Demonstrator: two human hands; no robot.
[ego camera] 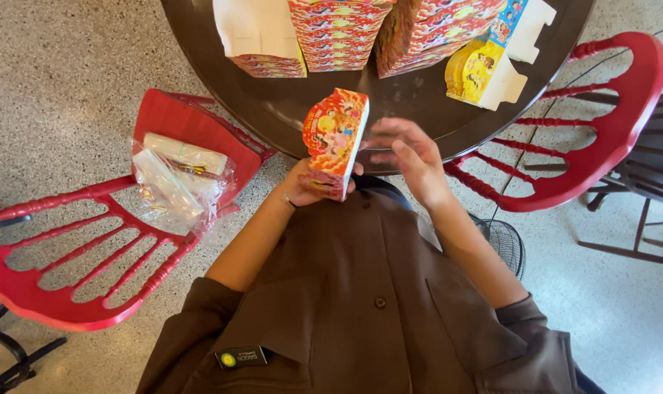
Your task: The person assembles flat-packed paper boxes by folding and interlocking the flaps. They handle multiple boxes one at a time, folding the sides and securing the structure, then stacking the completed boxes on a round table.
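- Head view: left hand (302,186) grips a colourful paper box (334,142) from below, fingers closed round its base, just above the near edge of the round dark desk (273,109).
- Right hand (408,157) hovers just beside the box, fingers spread, holding nothing.
- Stacked flat boxes (339,36) lie farther back on the desk.

Speckled terrazzo floor (69,66); dark round table (273,109); red chairs (76,292).

Bright, even daylight, soft glare on the dark tabletop (419,109), motion-blurred right hand (408,157), wide-angle edge bending.
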